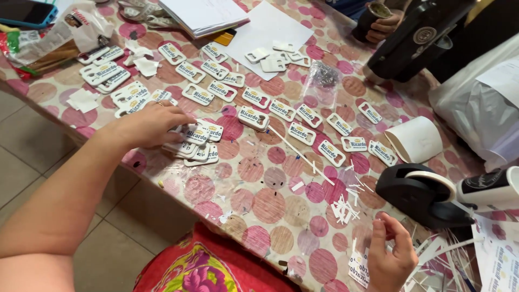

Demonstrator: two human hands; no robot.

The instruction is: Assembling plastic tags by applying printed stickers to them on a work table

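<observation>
Right hand pinching one label strip, left hand fingers pressed on small tag pile, one tape dispenser.

Your left hand rests flat, fingers spread, on a loose pile of white rectangular tags near the table's left edge. More of the same tags lie in rows across the pink-dotted tablecloth. Your right hand sits at the near edge, fingers curled; a printed sticker strip lies just beside it. Black tape dispenser is just beyond that hand, with white paper slivers scattered to its left. White tape roll lies on its side further back. Another person's hand grips a dark cup at the far edge.
</observation>
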